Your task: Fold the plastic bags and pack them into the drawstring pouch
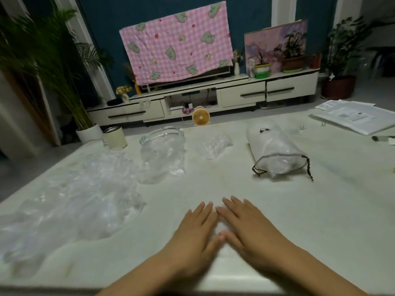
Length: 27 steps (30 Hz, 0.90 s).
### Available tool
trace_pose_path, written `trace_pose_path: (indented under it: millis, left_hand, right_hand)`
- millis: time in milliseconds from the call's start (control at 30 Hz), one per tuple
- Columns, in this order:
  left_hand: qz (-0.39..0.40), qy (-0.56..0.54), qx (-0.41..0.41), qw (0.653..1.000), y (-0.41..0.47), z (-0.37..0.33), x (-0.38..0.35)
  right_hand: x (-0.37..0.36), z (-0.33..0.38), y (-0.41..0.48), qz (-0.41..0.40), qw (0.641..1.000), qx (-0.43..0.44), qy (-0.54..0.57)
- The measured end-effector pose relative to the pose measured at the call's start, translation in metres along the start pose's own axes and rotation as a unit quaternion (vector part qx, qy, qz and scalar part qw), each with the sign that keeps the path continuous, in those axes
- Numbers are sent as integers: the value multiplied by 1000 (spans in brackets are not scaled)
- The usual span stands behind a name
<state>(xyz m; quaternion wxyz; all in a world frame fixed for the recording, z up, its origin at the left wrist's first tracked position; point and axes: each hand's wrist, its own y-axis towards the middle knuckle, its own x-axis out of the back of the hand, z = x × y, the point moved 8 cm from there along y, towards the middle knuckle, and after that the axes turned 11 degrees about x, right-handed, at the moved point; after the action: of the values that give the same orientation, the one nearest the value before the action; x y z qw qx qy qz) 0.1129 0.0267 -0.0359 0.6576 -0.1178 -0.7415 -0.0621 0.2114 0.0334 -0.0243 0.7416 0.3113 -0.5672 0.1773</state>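
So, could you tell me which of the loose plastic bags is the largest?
The crumpled bag on the far left; the middle bag and small bag cover far less area.

Right of plastic bags [162, 155], drawstring pouch [275, 150], perhaps full.

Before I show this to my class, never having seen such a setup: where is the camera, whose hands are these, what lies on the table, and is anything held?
This is one picture from a camera worn on a person's head, looking down at their own bare hands; there is no machine. The left hand and right hand lie flat, fingers straight, side by side on the white table. They grip nothing; something small and pale shows between them, too blurred to name. Farther off lie three loose clear bags: a big bag at the left, a middle bag, a small bag. To the right lies the pouch on its side, already stuffed with plastic. A tin stands far left.
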Motion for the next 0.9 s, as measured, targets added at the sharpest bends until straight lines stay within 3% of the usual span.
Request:
trace_pose_path:
  millis: [133,300,433,533,700,767,900]
  left_hand:
    - [29,-5,-7,1000,-7,15,-14]
    - [0,7,-23,1000,-10,15,-17]
    - [-66,-61,-40,995,-13,17,-9]
    - [-149,-172,-59,972,-19,26,7]
    - [-183,-156,-101,965,-26,23,15]
    - [-205,-170,-83,960,-25,27,17]
    - [-198,-341,41,918,-12,51,24]
  right_hand:
    - [-20,-6,-11,93,995,1,31]
    - [-1,1,-23,32,994,8,102]
    - [-4,8,-43,63,993,20,95]
    - [6,6,-40,-22,994,1,107]
    - [19,-16,-30,-136,971,-65,183]
    - [24,-28,-25,-162,951,-104,240]
    - [22,-50,-14,-192,934,-167,252]
